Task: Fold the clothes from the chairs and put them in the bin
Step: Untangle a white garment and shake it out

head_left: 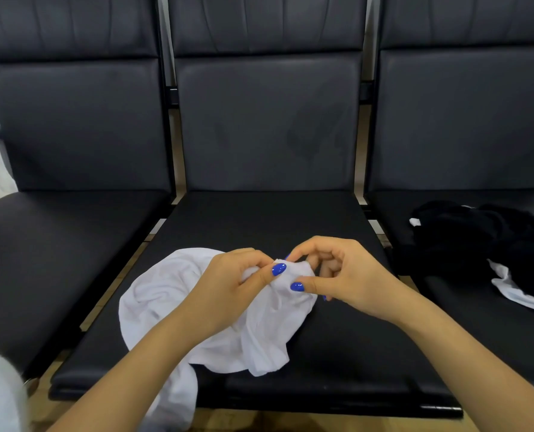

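My left hand (228,288) and right hand (340,275) pinch the white shirt (166,294) at frame centre | middle chair (259,219) under it | black clothes (477,244) at right

- I log three black padded chairs side by side: left chair (72,244), middle chair (259,219), right chair (465,135).
- Middle seat carries a crumpled white garment (166,294); part hangs over the front edge.
- Right seat carries a black clothes pile (483,244), white fabric (521,294) beneath it.
- Left seat: nothing noted on it.

Three black padded chairs (265,126) stand side by side on a light wooden floor (228,420).
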`<control>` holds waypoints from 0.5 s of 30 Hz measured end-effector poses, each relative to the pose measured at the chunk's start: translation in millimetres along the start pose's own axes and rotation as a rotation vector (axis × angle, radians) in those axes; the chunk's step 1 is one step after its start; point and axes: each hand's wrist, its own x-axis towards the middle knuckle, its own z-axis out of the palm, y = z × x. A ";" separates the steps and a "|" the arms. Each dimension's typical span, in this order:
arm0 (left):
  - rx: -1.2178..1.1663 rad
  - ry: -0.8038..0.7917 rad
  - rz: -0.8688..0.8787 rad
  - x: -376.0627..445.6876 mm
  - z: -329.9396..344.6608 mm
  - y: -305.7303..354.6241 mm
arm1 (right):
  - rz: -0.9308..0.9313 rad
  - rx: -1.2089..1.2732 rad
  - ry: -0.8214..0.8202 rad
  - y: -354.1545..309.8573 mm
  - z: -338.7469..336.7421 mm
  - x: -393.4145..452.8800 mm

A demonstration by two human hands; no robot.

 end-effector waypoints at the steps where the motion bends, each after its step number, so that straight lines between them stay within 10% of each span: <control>1: -0.021 -0.008 -0.031 0.3 0.1 0.5 | -0.004 -0.002 0.002 -0.4 0.3 -0.2; 15: -0.238 -0.045 -0.167 -0.7 -2.8 4.5 | -0.015 -0.089 0.115 -3.9 5.5 -0.9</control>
